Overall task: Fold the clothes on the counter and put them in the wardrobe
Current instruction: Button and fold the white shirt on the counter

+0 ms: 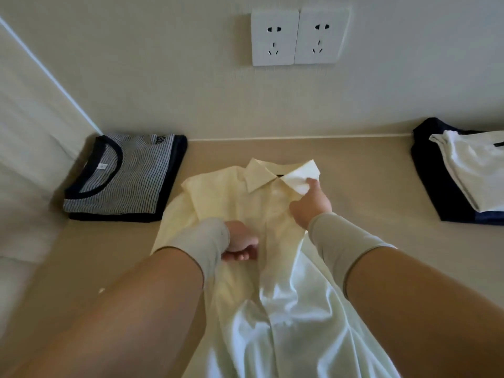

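A pale yellow collared shirt [226,197] lies face up on the beige counter [354,170], collar toward the wall, its lower part hanging toward me. My right hand [311,205] reaches to the collar and pinches its right point. My left hand [241,241] sits on the shirt's chest with fingers curled into the fabric near the placket. A folded grey striped T-shirt [125,175] with dark trim lies at the back left. The wardrobe is out of view.
At the right edge a white garment [474,165] lies loosely on a dark navy one [431,181]. Two white wall sockets [300,36] sit above the counter. A pale wall panel closes the left side.
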`<state>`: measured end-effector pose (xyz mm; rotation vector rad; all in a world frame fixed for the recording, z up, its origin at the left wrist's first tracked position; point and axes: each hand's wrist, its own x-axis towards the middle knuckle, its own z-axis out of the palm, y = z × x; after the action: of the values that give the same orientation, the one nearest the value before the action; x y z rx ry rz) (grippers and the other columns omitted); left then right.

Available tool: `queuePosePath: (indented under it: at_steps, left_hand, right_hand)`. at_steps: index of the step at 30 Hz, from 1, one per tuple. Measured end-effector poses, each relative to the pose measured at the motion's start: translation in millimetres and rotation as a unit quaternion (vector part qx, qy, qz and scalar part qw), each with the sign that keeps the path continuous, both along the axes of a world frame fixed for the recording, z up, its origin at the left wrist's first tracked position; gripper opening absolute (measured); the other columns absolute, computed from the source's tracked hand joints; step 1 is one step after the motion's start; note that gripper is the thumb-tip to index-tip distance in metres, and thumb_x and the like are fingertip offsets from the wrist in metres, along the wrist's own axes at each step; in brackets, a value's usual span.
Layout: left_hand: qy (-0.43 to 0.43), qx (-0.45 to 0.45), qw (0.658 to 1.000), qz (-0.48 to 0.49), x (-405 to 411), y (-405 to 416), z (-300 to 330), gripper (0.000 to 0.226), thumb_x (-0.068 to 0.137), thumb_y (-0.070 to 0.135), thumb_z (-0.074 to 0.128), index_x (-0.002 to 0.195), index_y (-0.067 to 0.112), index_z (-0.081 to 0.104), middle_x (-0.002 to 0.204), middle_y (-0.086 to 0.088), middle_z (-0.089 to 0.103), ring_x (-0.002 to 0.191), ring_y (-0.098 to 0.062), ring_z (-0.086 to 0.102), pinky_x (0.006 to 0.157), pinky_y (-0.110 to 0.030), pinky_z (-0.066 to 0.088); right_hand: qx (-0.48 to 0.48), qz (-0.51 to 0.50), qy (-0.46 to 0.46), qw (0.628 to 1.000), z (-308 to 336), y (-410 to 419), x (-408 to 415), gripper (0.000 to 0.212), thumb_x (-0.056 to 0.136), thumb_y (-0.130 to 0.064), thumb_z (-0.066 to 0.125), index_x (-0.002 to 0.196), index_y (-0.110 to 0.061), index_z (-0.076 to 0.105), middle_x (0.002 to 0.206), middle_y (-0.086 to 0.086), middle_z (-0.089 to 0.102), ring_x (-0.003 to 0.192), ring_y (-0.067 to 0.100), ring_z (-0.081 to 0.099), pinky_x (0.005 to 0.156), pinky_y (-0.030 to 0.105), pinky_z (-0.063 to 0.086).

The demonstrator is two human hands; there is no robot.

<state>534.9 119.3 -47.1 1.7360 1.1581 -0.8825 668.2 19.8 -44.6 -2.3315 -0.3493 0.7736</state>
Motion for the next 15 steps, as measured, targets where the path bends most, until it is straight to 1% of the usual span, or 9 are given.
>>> queuePosePath:
  at_steps: [2,4,5,6,8,10,11,12,15]
  left_hand:
    - [-0.138,0.094,0.972,0.163,5.6,14.5,-2.2,0.034,0.092,0.020,0.048,0.060,0.010,0.055,0.053,-0.005,0.051,0.047,-0.021,0.044,0.051,-0.025,0.037]
    - [-0.236,0.114,0.918,0.299,12.1,27.3,-2.3,0.041,0.096,0.029,0.043,0.063,0.008,0.056,0.060,-0.010,0.055,0.058,-0.026,0.052,0.061,-0.035,0.049]
    - [-0.258,0.116,0.903,0.323,15.3,28.8,-0.4,0.044,0.096,0.037,0.042,0.069,0.007,0.059,0.068,-0.011,0.060,0.066,-0.028,0.057,0.071,-0.041,0.054]
    - [-0.265,0.136,0.902,0.312,17.9,29.2,0.7,0.047,0.095,0.045,0.042,0.080,0.006,0.063,0.081,-0.013,0.064,0.077,-0.030,0.062,0.081,-0.043,0.054]
    - [-0.262,0.274,0.899,0.221,21.2,23.9,6.5,0.049,0.092,0.052,0.046,0.104,0.007,0.062,0.109,-0.012,0.061,0.101,-0.031,0.059,0.092,-0.041,0.048]
    - [-0.316,0.400,0.846,0.154,24.7,12.2,25.3,0.038,0.090,0.046,0.052,0.109,0.014,0.059,0.118,-0.007,0.054,0.109,-0.027,0.052,0.093,-0.036,0.043]
    - [-0.341,0.407,0.837,0.133,28.6,9.5,31.6,0.034,0.090,0.045,0.053,0.107,0.016,0.060,0.117,-0.006,0.055,0.109,-0.026,0.052,0.092,-0.035,0.043]
    - [-0.352,0.389,0.844,0.107,33.2,7.0,40.6,0.036,0.091,0.046,0.051,0.105,0.014,0.062,0.114,-0.008,0.059,0.107,-0.028,0.055,0.090,-0.034,0.043]
    - [-0.299,0.215,0.927,0.078,44.8,7.2,62.7,0.068,0.087,0.066,0.040,0.106,0.007,0.067,0.106,-0.012,0.068,0.099,-0.032,0.062,0.090,-0.035,0.047]
  right_hand:
    - [0.012,0.024,0.024,0.999,-3.1,-1.6,-3.2,0.048,0.091,-0.010,0.049,0.136,-0.026,0.050,0.103,0.001,0.056,0.093,0.022,0.055,0.082,0.027,0.044]
    - [0.041,0.031,0.046,0.998,-3.2,-5.9,-8.1,0.029,0.089,-0.012,0.052,0.108,-0.026,0.070,0.095,-0.005,0.063,0.094,0.020,0.061,0.087,0.030,0.050]
    - [0.048,0.048,0.045,0.997,-1.6,-9.1,-10.7,0.025,0.087,-0.011,0.052,0.092,-0.027,0.072,0.090,-0.009,0.065,0.095,0.018,0.062,0.088,0.030,0.051]
    - [0.048,0.074,0.033,0.996,1.0,-12.4,-13.5,0.026,0.086,-0.011,0.053,0.083,-0.029,0.071,0.085,-0.012,0.064,0.095,0.017,0.061,0.088,0.029,0.051]
    - [0.043,0.122,-0.020,0.991,7.9,-17.6,-19.9,0.028,0.085,-0.012,0.053,0.080,-0.033,0.071,0.086,-0.012,0.062,0.097,0.014,0.056,0.089,0.026,0.048]
    - [0.033,0.177,-0.125,0.976,18.7,-22.6,-27.9,0.026,0.086,-0.017,0.054,0.091,-0.031,0.075,0.094,-0.007,0.059,0.105,0.014,0.046,0.096,0.025,0.041]
    - [0.028,0.215,-0.181,0.959,21.9,-24.0,-31.9,0.026,0.087,-0.018,0.055,0.097,-0.028,0.076,0.094,-0.005,0.057,0.108,0.016,0.043,0.098,0.027,0.039]
    - [0.022,0.253,-0.236,0.938,26.6,-27.0,-37.2,0.026,0.087,-0.019,0.056,0.100,-0.026,0.076,0.092,-0.005,0.056,0.111,0.019,0.041,0.098,0.030,0.038]
    - [0.040,0.341,-0.354,0.870,41.0,-32.1,-53.5,0.021,0.081,-0.015,0.062,0.092,-0.022,0.078,0.084,-0.006,0.059,0.109,0.030,0.047,0.091,0.041,0.045]
